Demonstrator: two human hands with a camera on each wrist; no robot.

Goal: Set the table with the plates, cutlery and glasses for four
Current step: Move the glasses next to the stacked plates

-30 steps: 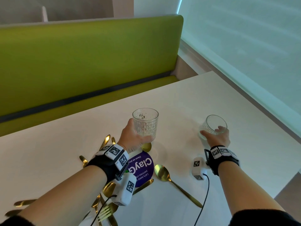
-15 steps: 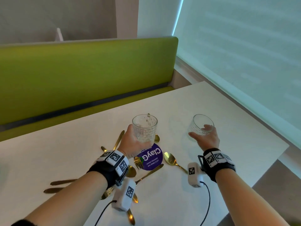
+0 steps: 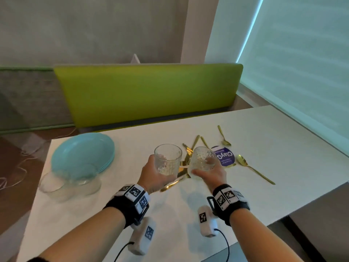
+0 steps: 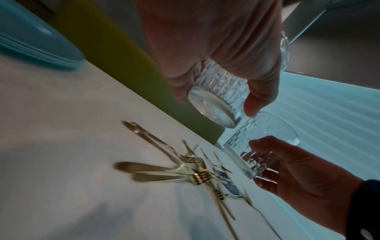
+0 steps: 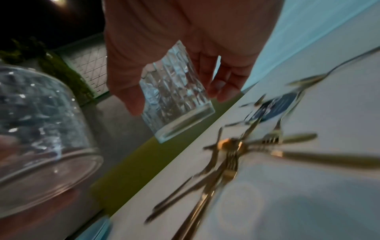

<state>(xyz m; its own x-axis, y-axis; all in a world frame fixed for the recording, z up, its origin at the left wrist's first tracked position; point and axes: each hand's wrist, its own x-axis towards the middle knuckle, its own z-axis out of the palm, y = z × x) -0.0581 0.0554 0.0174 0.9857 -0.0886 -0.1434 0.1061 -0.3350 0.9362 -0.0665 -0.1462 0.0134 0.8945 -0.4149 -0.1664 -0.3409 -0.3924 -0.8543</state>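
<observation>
My left hand (image 3: pixel 154 176) grips a cut-pattern clear glass (image 3: pixel 168 162) upright in the air above the table. My right hand (image 3: pixel 210 175) holds a second glass (image 3: pixel 203 160), tilted, close beside the first. The left wrist view shows the left hand (image 4: pixel 216 48) round its glass (image 4: pixel 222 97), with the right hand's glass (image 4: pixel 261 146) just below. In the right wrist view, thumb and fingers clasp the glass (image 5: pixel 176 97). Gold cutlery (image 3: pixel 188 159) lies scattered under both glasses. A stack of teal plates (image 3: pixel 83 154) sits at the left.
Two more clear glasses (image 3: pixel 53 184) stand in front of the plates near the table's left edge. A gold spoon (image 3: pixel 253 170) and a small spoon (image 3: pixel 223 136) lie to the right by a purple round sticker (image 3: pixel 226 157). A green bench (image 3: pixel 147 95) runs behind the white table (image 3: pixel 283 148).
Both hands have carried their glasses left and drawn them close together over the cutlery. The head view has swung left, so the plates and the other glasses now show.
</observation>
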